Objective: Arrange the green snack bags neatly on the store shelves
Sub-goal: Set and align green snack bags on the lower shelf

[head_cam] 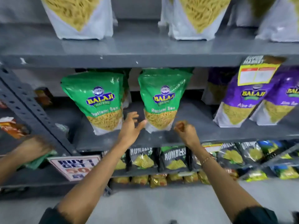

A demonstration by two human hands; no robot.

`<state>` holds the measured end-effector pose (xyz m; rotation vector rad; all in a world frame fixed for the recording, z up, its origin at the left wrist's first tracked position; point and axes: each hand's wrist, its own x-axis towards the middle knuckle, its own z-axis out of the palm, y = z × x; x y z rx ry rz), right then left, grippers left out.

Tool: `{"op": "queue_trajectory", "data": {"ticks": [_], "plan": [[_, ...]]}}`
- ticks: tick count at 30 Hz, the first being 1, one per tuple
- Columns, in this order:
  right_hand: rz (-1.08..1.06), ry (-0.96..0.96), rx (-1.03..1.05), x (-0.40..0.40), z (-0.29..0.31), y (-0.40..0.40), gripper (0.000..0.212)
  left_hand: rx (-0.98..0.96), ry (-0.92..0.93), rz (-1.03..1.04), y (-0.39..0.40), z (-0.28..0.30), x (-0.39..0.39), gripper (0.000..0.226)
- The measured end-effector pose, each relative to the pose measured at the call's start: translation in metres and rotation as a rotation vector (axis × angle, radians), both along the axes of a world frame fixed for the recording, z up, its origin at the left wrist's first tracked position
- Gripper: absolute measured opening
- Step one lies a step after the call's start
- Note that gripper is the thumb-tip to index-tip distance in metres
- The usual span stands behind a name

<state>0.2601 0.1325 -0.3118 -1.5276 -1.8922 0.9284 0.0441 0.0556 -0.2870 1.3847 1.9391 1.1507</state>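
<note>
I note the two green snack bags are glossy plastic film with glare streaks. The shelf is grey painted metal, semi-matt, chipped at its edge. The purple bags look equally shiny. The sale sign looks like paper.

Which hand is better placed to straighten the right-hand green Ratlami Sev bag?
Probably the left hand: it is open, fingertips beside the right green Ratlami Sev bag at its lower left corner. The right hand is curled closed just off its lower right corner.
</note>
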Motion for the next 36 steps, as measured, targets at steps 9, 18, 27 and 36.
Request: {"op": "queue_trajectory", "data": {"ticks": [9, 18, 27, 36], "plan": [[0.292, -0.079, -0.147, 0.006, -0.055, 0.086, 0.09, -0.313, 0.112, -0.091, 0.056, -0.042, 0.013, 0.085], [0.191, 0.22, -0.185, 0.018, -0.023, 0.084, 0.059, -0.089, 0.054, 0.091, 0.072, -0.028, 0.062, 0.063], [0.178, 0.23, -0.143, 0.056, -0.02, 0.1, 0.058, -0.132, -0.105, 0.03, 0.095, -0.033, 0.091, 0.062], [0.162, 0.264, -0.133, 0.058, -0.027, 0.1, 0.061, -0.136, -0.154, -0.014, 0.097, -0.041, 0.087, 0.063]]}}
